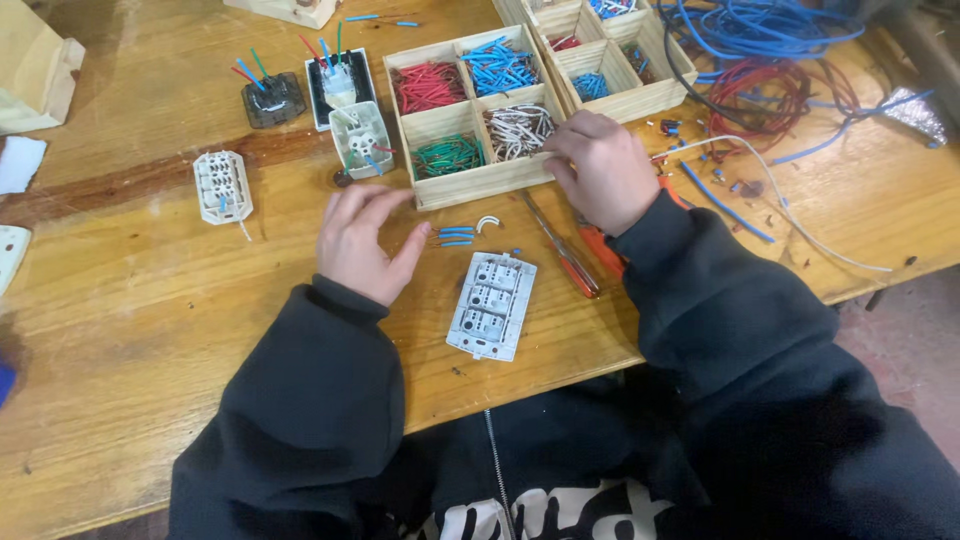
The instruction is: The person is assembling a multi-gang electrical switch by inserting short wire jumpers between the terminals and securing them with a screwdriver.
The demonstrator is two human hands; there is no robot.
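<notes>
My left hand [365, 240] rests flat on the wooden table with its fingers spread, holding nothing. Its fingertips lie just left of a few short blue wire pieces [455, 236] and a small curved white piece [487, 222]. My right hand [600, 170] hovers at the front right corner of a wooden divided tray [470, 187], its fingers curled down by the compartment of white wire pieces [518, 130]. What those fingers hold is hidden. A white switch module [490, 305] lies face down between my forearms.
A red-handled screwdriver [565, 255] lies under my right wrist. The tray also holds red [428, 85], blue [497, 68] and green [447, 155] wire pieces. A second tray [640, 100], blue cable coils [760, 25], red cable [760, 95] and socket parts [360, 140] [222, 185] [272, 100] surround them.
</notes>
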